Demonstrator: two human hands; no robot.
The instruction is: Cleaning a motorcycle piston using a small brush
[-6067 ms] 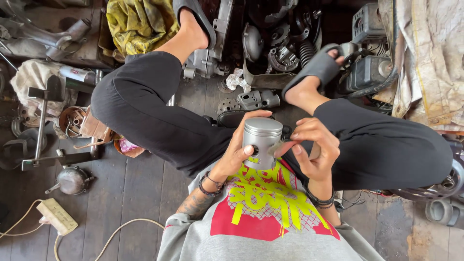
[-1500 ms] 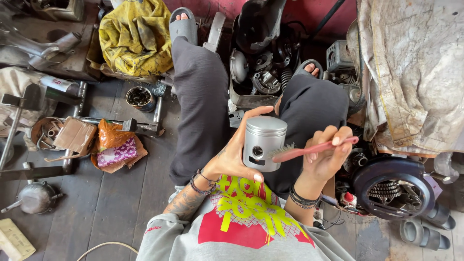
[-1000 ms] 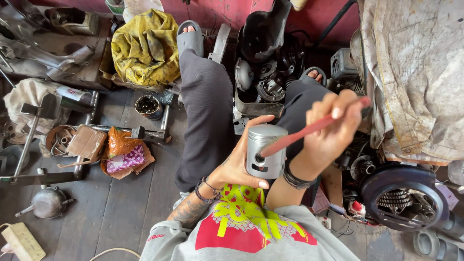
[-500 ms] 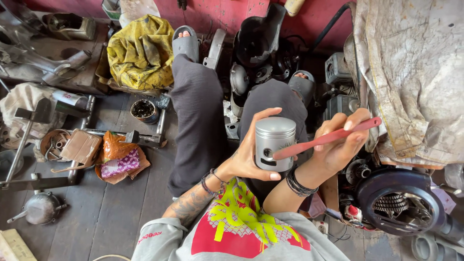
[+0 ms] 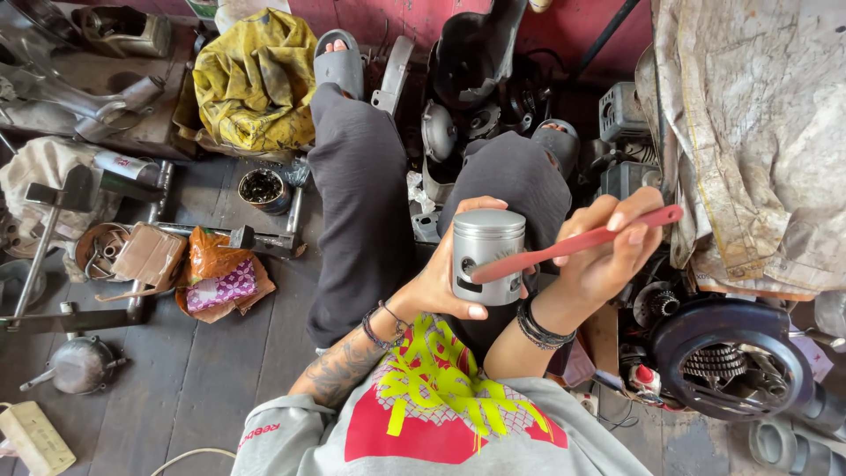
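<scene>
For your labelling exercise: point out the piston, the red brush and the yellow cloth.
piston (image 5: pixel 487 238): head view, upper side wall.
red brush (image 5: pixel 564 248): head view, middle of handle.
yellow cloth (image 5: pixel 256 79): head view, centre of the crumpled heap.

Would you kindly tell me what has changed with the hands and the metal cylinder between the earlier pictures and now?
About six seconds ago both hands cupped the grey metal cylinder. Since then the right hand has let go of it and taken up a red brush, whose tip now rests on the cylinder's side hole, lower than a second ago. The left hand still holds the cylinder upright above the lap.
</scene>
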